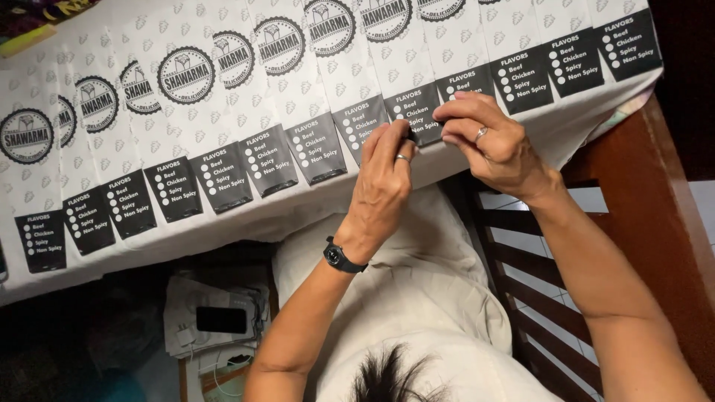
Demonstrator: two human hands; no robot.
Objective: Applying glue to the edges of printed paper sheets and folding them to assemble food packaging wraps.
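Hands are meeting over one paper bag [417, 104] in the overlapping row: left hand [383, 186] pinching something small and dark, right hand [491, 145] pressing fingertips together beside it.

The paper sleeve [421, 112] under the fingers is long, narrow and white, with a pale repeated pattern, a round black emblem near its far end and a black panel with white dots and writing at its near end. It lies flat in a row of same sleeves, each overlapping its neighbour, running slanted across the table. Its black panel is partly covered by fingertips of both hands.
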